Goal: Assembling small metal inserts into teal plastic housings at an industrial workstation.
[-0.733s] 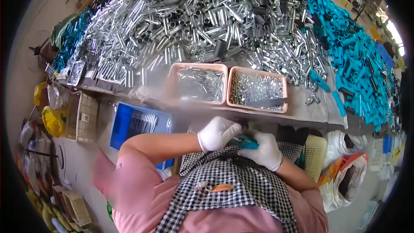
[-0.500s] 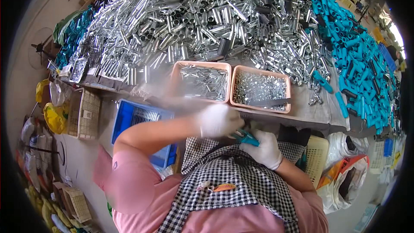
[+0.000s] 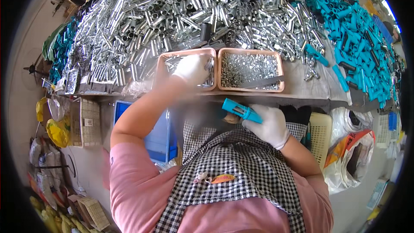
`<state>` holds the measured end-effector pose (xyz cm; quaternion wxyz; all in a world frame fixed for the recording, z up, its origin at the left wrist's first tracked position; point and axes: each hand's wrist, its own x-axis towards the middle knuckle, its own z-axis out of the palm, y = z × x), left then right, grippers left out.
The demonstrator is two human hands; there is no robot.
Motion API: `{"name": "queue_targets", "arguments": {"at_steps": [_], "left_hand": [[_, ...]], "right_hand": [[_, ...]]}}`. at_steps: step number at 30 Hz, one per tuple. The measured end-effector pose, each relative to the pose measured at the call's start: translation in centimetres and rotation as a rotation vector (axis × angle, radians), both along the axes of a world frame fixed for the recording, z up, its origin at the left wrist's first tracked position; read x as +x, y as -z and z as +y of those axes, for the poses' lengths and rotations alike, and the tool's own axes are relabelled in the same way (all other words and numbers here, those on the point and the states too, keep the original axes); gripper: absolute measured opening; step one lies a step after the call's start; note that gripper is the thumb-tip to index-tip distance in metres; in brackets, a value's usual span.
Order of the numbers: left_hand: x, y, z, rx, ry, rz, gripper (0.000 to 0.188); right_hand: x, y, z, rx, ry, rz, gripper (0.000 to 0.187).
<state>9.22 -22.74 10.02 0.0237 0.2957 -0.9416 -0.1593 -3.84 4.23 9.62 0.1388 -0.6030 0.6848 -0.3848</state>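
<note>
My left hand [image 3: 192, 69], in a white glove, reaches into the left pink tub [image 3: 163, 77], which holds thin metal pins [image 3: 172, 62]. Its fingers are down among the pins and blurred, so their grip does not show. In front of the table edge, my right hand [image 3: 271, 127], also gloved in white, is closed round a teal plastic sleeve [image 3: 241, 110]. The sleeve has a slot in its side, and its wide end points up to the left. Beside the left tub stands a second pink tub [image 3: 282, 71] full of small metal pieces, with a flat dark strip [image 3: 261, 82] lying across them.
Behind the tubs rises a large heap of shiny metal tubes [image 3: 172, 17]. More teal sleeves [image 3: 358, 51] are piled at the right. A blue crate [image 3: 161, 142] sits below the table at my left; a cream basket [image 3: 319, 136] and white sacks [image 3: 351, 146] are at my right.
My left hand has moved from beside the teal sleeve, up and left into the tub of pins. The right hand still holds the sleeve, now raised slightly and more fully in view.
</note>
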Motion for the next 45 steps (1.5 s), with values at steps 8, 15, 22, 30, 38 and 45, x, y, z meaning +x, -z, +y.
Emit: {"name": "queue_targets", "arguments": {"at_steps": [8, 15, 22, 30, 38, 45], "left_hand": [[4.1, -3.1, 8.2, 0.374, 0.064, 0.484, 0.022], [3.3, 1.0, 11.2, 0.296, 0.285, 0.854, 0.013], [3.1, 1.4, 11.5, 0.160, 0.378, 0.802, 0.017], [3.5, 0.9, 12.2, 0.041, 0.675, 0.217, 0.021], [2.9, -1.5, 11.5, 1.225, 0.217, -0.035, 0.045], [2.0, -1.2, 12.6, 0.722, 0.412, 0.059, 0.049]], "right_hand": [[-0.8, 0.3, -1.2, 0.003, 0.020, 0.182, 0.032], [0.1, -0.5, -2.5, 0.026, -0.046, 0.185, 0.027], [0.3, -1.0, -1.5, 0.033, -0.048, 0.222, 0.031], [1.2, -0.1, 0.2, 0.171, -0.119, 0.187, 0.030], [1.3, -1.2, 1.4, 0.000, -0.216, 0.270, 0.034], [-0.1, 0.1, 2.6, 0.050, -0.220, 0.288, 0.044]]}}
